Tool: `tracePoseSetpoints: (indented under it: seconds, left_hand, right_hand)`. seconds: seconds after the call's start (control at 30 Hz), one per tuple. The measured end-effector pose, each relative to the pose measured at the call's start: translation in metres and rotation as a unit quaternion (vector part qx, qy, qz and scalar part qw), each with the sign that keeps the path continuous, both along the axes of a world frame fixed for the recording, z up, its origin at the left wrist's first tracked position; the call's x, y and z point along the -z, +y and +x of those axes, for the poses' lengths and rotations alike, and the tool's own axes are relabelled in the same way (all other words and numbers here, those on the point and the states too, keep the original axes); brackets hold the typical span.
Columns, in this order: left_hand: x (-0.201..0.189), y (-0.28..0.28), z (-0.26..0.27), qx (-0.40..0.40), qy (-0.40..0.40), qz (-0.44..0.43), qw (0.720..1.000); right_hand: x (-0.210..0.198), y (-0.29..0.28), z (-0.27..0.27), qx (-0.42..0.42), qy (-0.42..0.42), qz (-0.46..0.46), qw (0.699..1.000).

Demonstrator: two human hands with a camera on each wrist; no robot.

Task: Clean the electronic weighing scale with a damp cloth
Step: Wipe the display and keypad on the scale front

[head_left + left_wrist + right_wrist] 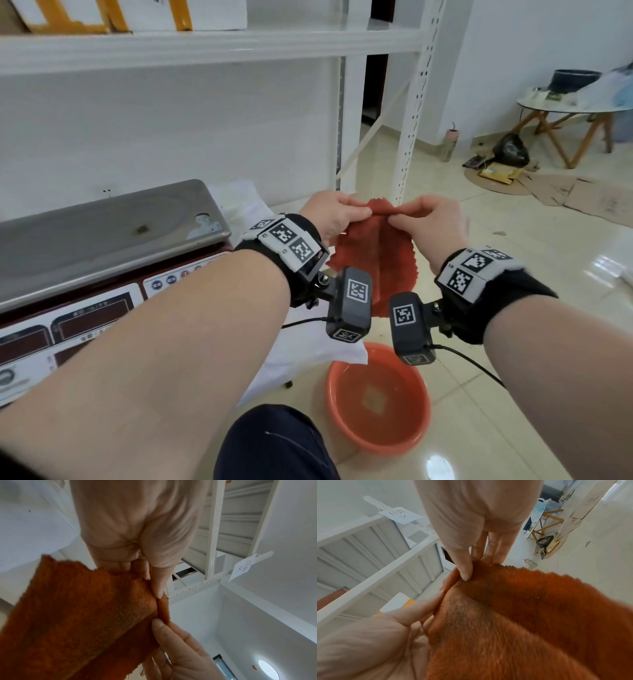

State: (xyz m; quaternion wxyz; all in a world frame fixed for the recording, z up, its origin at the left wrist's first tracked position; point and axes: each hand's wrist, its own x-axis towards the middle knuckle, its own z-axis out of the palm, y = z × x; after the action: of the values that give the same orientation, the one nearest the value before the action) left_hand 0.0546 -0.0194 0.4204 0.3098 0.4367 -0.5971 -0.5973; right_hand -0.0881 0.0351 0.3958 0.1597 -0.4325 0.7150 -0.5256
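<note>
Both thumbs and forefingers pinch the top edge of the cloth (373, 246), left hand (334, 214) and right hand (430, 219) almost touching. The cloth hangs in the air between the wrists, above a basin (378, 399) of water on the glossy tiled floor (513, 274). Left of the hands sits the scale (102, 236), steel pan smudged. White shelving (205, 44) stands behind.

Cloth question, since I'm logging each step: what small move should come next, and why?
Probably carry the cloth left onto the scale. Both the left hand and right hand pinch its top edge over the basin, and the scale's tray shows a stain.
</note>
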Motion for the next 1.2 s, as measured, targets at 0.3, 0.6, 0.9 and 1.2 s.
tracePoseSetpoints:
  seconds: [0.3, 0.6, 0.9, 1.2]
  left_hand:
    - [0.006, -0.017, 0.012, -0.124, 0.012, 0.035, 0.992]
    - [0.008, -0.025, 0.018, 0.004, -0.402, -0.252, 0.88]
    - [0.023, -0.034, 0.014, 0.076, -0.474, -0.275, 0.833]
    - [0.023, -0.018, -0.004, 0.028, -0.139, -0.047, 0.989]
  right_hand:
    - [-0.002, -0.006, -0.004, 0.075, 0.0, 0.046, 0.996]
    - [0.005, -0.007, -0.007, 0.042, 0.059, 0.151, 0.986]
    - [0.003, -0.006, -0.023, 0.172, 0.079, 0.164, 0.968]
    - [-0.004, -0.01, -0.008, 0.065, -0.035, 0.155, 0.985]
